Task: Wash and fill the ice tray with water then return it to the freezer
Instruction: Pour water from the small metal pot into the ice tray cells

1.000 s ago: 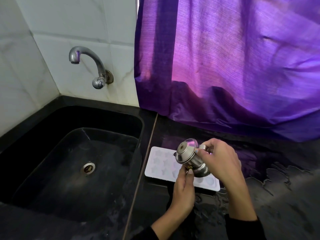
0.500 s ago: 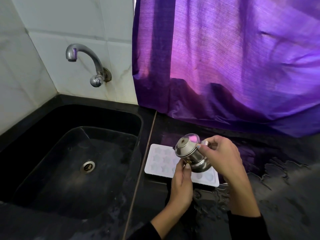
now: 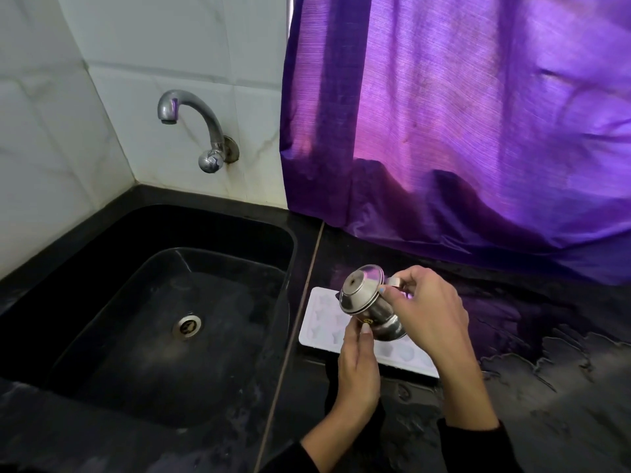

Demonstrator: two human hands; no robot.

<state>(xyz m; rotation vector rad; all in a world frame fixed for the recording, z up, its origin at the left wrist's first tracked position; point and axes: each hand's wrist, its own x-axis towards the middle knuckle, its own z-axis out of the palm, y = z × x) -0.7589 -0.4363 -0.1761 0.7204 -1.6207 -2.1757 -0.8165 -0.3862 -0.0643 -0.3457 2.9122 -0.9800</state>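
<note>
A white ice tray [image 3: 324,319] with star and shell moulds lies flat on the black counter, just right of the sink. Over it hangs a small steel jug [image 3: 370,303], tipped steeply with its base up and toward the left. My right hand [image 3: 430,312] grips the jug's handle. My left hand [image 3: 358,367] comes up from below with straight fingers, their tips touching the jug's underside. The tray's right half is hidden behind the jug and both hands. No pouring water is discernible.
A black sink [image 3: 164,302] with a steel drain [image 3: 187,325] fills the left. A chrome tap [image 3: 194,128] juts from the white tiled wall. A purple curtain [image 3: 461,131] hangs over the wet black counter [image 3: 546,387] at the back right.
The jug has tipped a little further over the tray, and both hands have stayed on it. The view has shifted slightly.
</note>
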